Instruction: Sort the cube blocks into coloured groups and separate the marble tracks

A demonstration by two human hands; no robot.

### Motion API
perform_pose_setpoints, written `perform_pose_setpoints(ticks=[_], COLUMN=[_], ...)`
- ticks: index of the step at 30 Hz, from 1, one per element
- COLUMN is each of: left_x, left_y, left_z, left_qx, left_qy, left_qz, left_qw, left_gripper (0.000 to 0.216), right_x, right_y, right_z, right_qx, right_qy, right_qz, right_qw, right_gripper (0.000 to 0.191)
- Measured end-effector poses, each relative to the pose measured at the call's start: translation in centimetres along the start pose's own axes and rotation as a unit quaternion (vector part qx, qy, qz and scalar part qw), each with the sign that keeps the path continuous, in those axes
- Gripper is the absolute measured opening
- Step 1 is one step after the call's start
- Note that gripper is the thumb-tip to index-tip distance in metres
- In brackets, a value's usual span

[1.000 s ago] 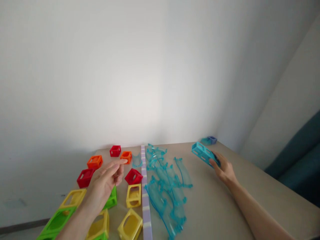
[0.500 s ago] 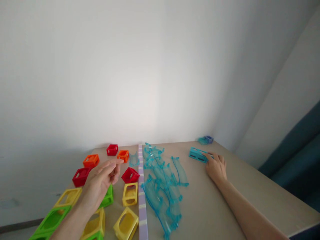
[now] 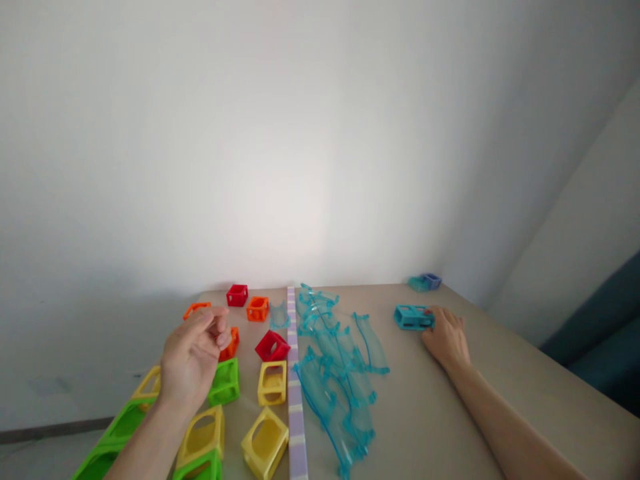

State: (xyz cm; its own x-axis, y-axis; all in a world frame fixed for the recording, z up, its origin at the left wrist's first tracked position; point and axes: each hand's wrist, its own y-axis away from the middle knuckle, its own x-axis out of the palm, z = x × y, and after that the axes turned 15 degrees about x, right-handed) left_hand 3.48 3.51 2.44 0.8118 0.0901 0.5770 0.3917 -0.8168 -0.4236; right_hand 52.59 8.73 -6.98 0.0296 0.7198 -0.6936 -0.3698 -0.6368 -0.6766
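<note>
Left hand (image 3: 195,357): grip curled inward near a hollow orange plastic block (image 3: 231,345); whether pressed together, cannot tell.
Curved translucent teal plastic tracks (image 3: 371,347): strewn mid-worktop (image 3: 415,413).
Long windowed teal plastic block (image 3: 406,319): on the worktop, long axis running left-right, free end pointing left.
Right hand (image 3: 447,338): grip pinching its right end.

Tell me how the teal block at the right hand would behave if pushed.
The teal block is probably stiff, given its straight, box-like frame. It seems light for its size, since openings cut through its sides. Its flat faces suggest it would slide along the table rather than roll.
</note>
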Motion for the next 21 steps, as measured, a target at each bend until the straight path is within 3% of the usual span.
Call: perform_pose_setpoints(ticks=[3, 13, 21], left_x=[0.07, -0.15, -0.03], left_y=[0.18, 0.09, -0.04], left_z=[0.00, 0.32, -0.28], left_qx=[-0.005, -0.005, 0.064], left_qy=[-0.005, -0.009, -0.013], left_qz=[0.010, 0.003, -0.048], left_qw=[1.000, 1.000, 0.997], left_gripper=[0.017, 0.016, 0.016], right_x=[-0.08, 0.30, -0.20], right_y=[0.06, 0.11, 0.14], right_z=[0.31, 0.13, 0.24], right_qx=[-0.024, -0.028, -0.005], right_qy=[-0.011, -0.036, -0.023], right_qz=[0.004, 0.007, 0.013], right_qw=[1.000, 0.999, 1.000], right_gripper=[0.038, 0.028, 0.026])
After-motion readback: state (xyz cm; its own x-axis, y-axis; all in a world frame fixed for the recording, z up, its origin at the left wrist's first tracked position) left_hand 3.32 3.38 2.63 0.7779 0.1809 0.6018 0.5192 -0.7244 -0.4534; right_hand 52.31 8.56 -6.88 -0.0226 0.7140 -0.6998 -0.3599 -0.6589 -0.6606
